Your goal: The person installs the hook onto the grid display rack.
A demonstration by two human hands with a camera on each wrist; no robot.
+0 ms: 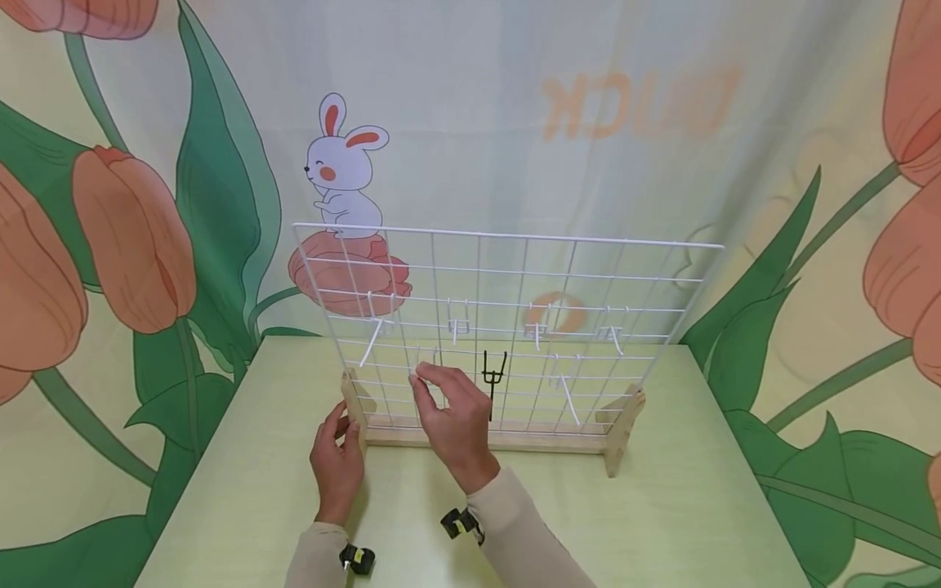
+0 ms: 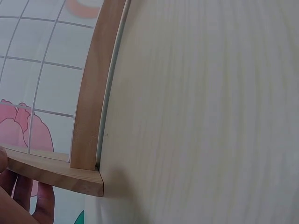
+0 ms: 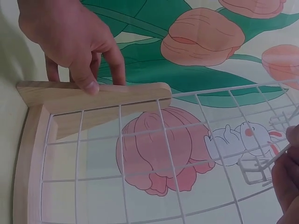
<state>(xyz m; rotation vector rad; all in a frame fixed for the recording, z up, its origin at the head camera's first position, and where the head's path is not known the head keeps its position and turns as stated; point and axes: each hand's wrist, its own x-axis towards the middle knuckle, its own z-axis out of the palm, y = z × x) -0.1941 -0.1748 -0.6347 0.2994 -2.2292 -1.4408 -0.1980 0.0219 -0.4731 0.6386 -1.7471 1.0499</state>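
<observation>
A white wire grid panel (image 1: 502,238) stands upright in a wooden base on the table. My left hand (image 1: 338,469) holds the base's left wooden side piece (image 3: 117,93), thumb on one face and fingers on the other. In front of the panel's lower left part, my right hand (image 1: 459,416) pinches a white wire hook (image 3: 254,175) between thumb and fingers. Its back end lies at the grid wires; the fingers hide part of its prong. To the right of this hand, a black hook (image 1: 492,377) hangs on the grid.
Several other white hooks hang on the panel, among them an upper left hook (image 1: 373,335) and a lower right hook (image 1: 566,392). The right wooden side piece (image 1: 621,425) stands on the pale table (image 1: 698,490). Behind is a printed curtain (image 1: 470,106) with a rabbit and tulips.
</observation>
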